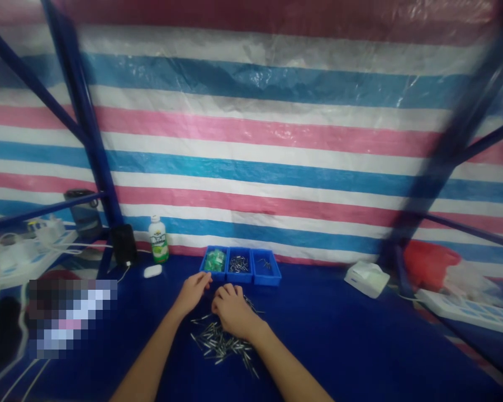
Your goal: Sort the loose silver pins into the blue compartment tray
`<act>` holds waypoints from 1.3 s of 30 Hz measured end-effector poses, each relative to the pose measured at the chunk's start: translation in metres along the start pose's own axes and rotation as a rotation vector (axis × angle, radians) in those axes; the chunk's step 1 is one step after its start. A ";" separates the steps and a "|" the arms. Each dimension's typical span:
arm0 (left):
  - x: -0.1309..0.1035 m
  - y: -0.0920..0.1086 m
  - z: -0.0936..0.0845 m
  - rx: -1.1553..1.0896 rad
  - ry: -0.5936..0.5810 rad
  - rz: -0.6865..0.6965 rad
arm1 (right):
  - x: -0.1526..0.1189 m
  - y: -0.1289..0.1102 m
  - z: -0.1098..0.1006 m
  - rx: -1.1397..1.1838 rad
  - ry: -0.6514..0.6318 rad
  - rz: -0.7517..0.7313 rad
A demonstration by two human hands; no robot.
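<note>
My left hand (pixel 194 292) is just in front of the blue bins, its thumb and fingers brought together in a pinch. Whatever may be between those fingertips is too small to make out. Close by, my right hand (pixel 231 308) reaches over a loose pile of thin metal pieces (pixel 224 341), fingers curled downward; its fingertips and anything in them are hidden. Behind the hands stand three small blue bins in a row. The left bin (pixel 219 276) holds green items, the middle bin (pixel 240 277) many short metal pieces, and the right bin (pixel 268 279) a few thin ones.
A white-and-green bottle (pixel 158 240) and a white case (pixel 152 271) are at the back left. A tissue pack (pixel 366 278) lies to the right. Power strips (pixel 473 312) and cables line both sides. Blue metal posts (pixel 90 128) frame the striped sheet (pixel 255 167) behind the table.
</note>
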State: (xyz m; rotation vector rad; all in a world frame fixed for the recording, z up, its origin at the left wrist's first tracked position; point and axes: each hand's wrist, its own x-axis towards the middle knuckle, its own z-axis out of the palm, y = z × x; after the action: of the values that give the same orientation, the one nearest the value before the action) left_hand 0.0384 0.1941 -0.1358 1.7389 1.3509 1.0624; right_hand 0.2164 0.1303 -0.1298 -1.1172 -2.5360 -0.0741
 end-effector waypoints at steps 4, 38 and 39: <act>-0.006 0.009 0.004 -0.002 -0.112 0.063 | -0.004 0.011 -0.003 0.147 0.085 0.144; -0.001 0.009 0.000 -0.266 -0.190 0.095 | -0.004 0.039 -0.018 1.754 0.543 0.407; -0.001 0.009 0.000 -0.274 -0.187 0.095 | -0.005 0.038 -0.021 1.876 0.527 0.379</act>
State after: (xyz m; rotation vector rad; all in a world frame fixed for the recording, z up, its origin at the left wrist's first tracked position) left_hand 0.0419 0.1914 -0.1284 1.6631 0.9683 1.0525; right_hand 0.2541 0.1485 -0.1155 -0.4813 -0.9391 1.4700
